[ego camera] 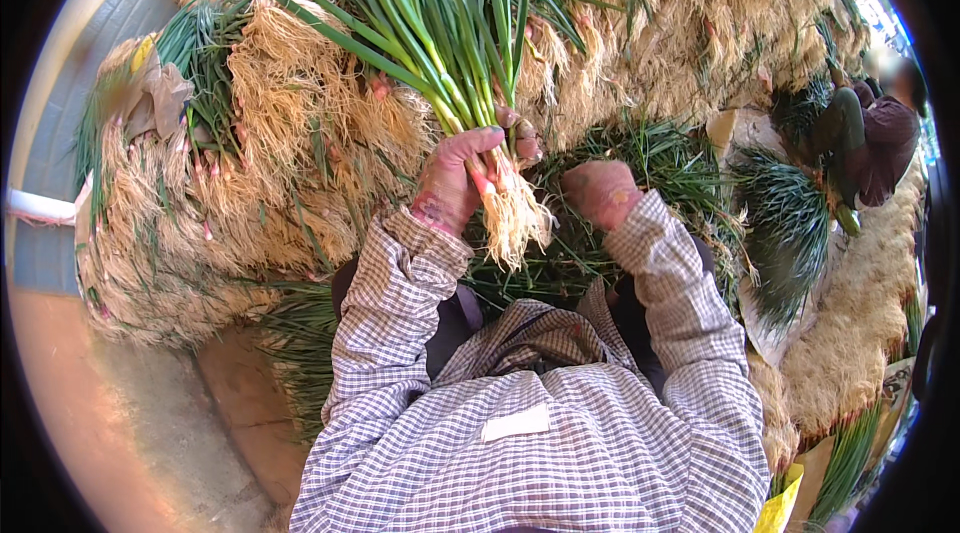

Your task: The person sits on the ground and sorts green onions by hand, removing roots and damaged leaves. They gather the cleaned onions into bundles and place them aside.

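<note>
My left hand (452, 177) grips a bunch of green onions (442, 75) by its lower stalks, just above the roots. The leaves point away from me, and the pale stringy roots (514, 222) hang toward my lap. Several fingertips show around the far side of the stalks. To the right of the roots, apart from them, is my right hand (601, 192). It is curled with its back toward me, so its fingers are hidden and I cannot see whether it holds anything. Loose green leaves (555, 263) lie beneath both hands.
A big heap of rooted onions (300, 143) spreads across the far side and left. At right sit a bundle of green leaves (780, 233) on sheeting, another person (874, 135), and stacked onions with thick roots (855, 300). A white pole (41, 207) juts in from the left.
</note>
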`<state>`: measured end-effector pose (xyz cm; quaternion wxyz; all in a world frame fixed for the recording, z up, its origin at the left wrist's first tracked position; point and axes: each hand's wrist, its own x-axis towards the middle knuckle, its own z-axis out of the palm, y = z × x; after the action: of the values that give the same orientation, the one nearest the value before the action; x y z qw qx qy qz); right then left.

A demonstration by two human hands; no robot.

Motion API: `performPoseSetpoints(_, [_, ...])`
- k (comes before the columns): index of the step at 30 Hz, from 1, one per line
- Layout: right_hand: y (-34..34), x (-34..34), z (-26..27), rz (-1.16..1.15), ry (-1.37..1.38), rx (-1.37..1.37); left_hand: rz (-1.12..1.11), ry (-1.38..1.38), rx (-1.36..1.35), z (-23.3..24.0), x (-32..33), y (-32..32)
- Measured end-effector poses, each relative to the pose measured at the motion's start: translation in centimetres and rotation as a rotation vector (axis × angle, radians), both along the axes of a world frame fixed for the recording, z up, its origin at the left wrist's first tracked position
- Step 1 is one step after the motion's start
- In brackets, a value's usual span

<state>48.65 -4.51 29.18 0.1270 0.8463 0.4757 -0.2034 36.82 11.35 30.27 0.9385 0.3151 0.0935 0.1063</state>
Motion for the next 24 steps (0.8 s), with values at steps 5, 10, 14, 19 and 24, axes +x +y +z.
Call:
performPoseSetpoints(5, [0.7,2.8,-0.6,-0.606,1.168,1.061,-0.021,0.001,0.062,0.2,-0.7,0.0])
performPoseSetpoints(10, [2.7,-0.2,1.0,-0.387,1.306,1.258,0.0,0.101,0.112,-0.4,-0.6,0.4])
performPoseSetpoints(14, [4.3,-0.4,1.0,-0.091,-0.036,1.309,-0.009,0.235,0.124,-0.7,-0.3,-0.1])
performPoseSetpoints(19, [4.2,2.8,-1.0,-0.539,0.436,1.742,-0.103,0.156,0.068,0.4,-0.4,-1.0])
performPoseSetpoints(24, [0.3,4.9,-3.0,-0.032,0.126,0.031,0.021,-0.113,0.012,1.3,-0.7,-0.8])
